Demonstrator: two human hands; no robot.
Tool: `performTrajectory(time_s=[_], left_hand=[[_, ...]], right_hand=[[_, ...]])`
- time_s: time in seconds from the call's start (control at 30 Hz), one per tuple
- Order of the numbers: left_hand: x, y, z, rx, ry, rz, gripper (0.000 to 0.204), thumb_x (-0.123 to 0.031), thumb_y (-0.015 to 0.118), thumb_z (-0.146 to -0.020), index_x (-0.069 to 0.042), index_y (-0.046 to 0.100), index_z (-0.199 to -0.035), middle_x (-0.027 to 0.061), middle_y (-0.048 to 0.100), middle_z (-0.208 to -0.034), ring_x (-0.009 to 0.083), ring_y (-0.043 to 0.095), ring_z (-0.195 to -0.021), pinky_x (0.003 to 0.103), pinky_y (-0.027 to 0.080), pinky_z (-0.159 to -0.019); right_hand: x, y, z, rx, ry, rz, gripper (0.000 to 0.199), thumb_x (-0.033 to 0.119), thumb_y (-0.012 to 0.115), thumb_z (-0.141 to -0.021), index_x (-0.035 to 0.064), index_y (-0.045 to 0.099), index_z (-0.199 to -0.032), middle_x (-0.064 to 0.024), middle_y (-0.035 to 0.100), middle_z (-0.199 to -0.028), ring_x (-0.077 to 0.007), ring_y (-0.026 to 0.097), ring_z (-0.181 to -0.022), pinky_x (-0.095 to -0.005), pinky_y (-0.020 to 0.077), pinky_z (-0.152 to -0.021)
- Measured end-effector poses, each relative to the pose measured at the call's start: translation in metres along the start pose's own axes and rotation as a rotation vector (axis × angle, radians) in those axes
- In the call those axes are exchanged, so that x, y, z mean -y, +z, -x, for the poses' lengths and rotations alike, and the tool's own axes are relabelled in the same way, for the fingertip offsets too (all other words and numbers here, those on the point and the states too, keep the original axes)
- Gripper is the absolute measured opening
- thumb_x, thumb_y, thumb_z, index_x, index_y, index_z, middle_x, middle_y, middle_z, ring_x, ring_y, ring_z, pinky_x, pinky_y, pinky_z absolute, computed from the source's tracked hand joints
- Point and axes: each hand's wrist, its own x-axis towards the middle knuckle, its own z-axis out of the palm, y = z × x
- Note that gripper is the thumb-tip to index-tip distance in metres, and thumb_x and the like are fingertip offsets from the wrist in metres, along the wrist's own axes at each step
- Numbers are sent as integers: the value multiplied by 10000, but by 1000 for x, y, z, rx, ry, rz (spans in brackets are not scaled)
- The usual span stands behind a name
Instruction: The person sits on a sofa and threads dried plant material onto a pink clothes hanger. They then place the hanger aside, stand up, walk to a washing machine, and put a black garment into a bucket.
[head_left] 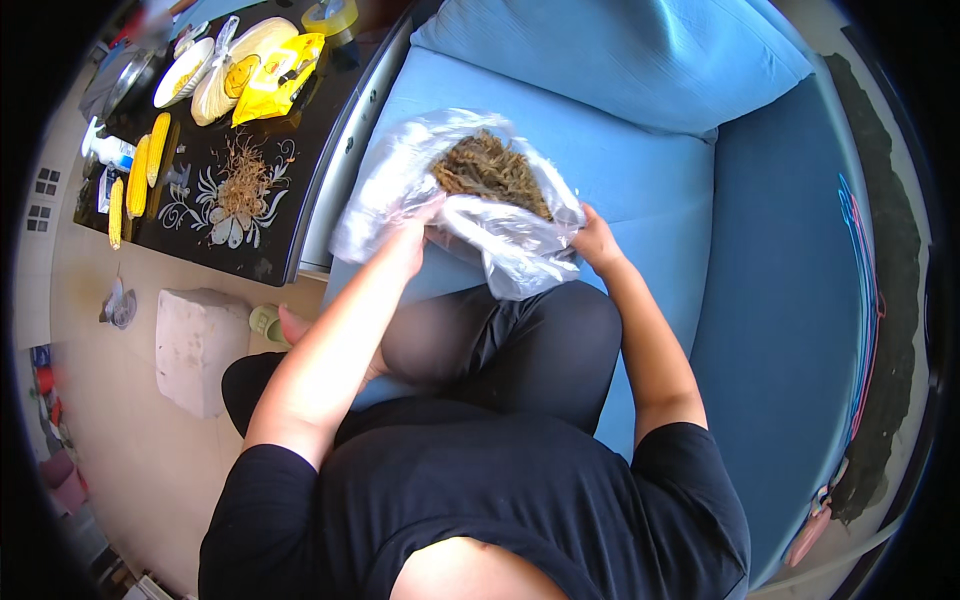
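A clear plastic bag (380, 190) lies on the blue sofa seat before my knees, its mouth spread wide. Inside it shows a clump of brown, dried plant-like matter (490, 172). My left hand (420, 225) grips the bag's near left side, with some fingers hidden by the plastic. At the right edge of the bag, my right hand (592, 238) pinches the rim. On the black table to the left, a small heap of thin brown shreds (243, 180) lies over a printed flower pattern.
The black table (200, 250) also bears several corn cobs (158, 148), a white pump bottle (108, 148), a white bowl (184, 72), a yellow package (280, 80) and a roll of tape (330, 15). A blue cushion (640, 60) stands behind; a pale block-shaped stool (200, 350) is on the floor.
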Motion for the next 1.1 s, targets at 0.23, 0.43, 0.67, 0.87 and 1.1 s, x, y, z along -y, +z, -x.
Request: performTrajectory(time_s=[0.23,0.43,0.67,0.87,1.1], left_hand=[[39,10,12,217,-298,475,610,-340,633,-788,-20,371,-1236,176,512,-1134,289,530,-1021,441,503,-792],[11,40,14,275,-223,417,461,-247,645,-792,-35,474,-1164,115,580,-1024,254,548,-977,385,467,-840],[-21,34,2,127,80,415,471,-28,664,-705,-35,425,-1111,87,556,-972,214,588,-838,357,514,-730],[-29,44,10,152,113,255,541,-40,634,-726,-59,339,-1179,99,528,-1025,209,581,-880,355,511,-726],[-67,101,37,437,-11,67,482,-256,572,-837,-26,403,-1225,113,493,-1151,222,514,-1015,356,449,-848]], right_hand=[[68,-33,-13,109,-217,104,755,381,664,-681,-1,404,-1278,-178,433,-1280,-280,394,-1198,-362,304,-1004],[74,33,-46,369,-68,-105,853,298,717,-649,-21,294,-1318,-159,479,-1212,-250,454,-1121,-354,341,-972],[85,49,-31,399,-47,-528,744,172,724,-632,-12,358,-1253,-101,530,-1111,-201,513,-1015,-326,405,-902],[86,30,-20,309,-177,-604,665,105,678,-623,-5,414,-1223,-93,558,-1074,-185,538,-977,-306,430,-867],[113,-24,11,276,-358,-738,678,43,653,-630,14,393,-1256,-41,552,-1071,-131,500,-1006,-304,378,-918]])
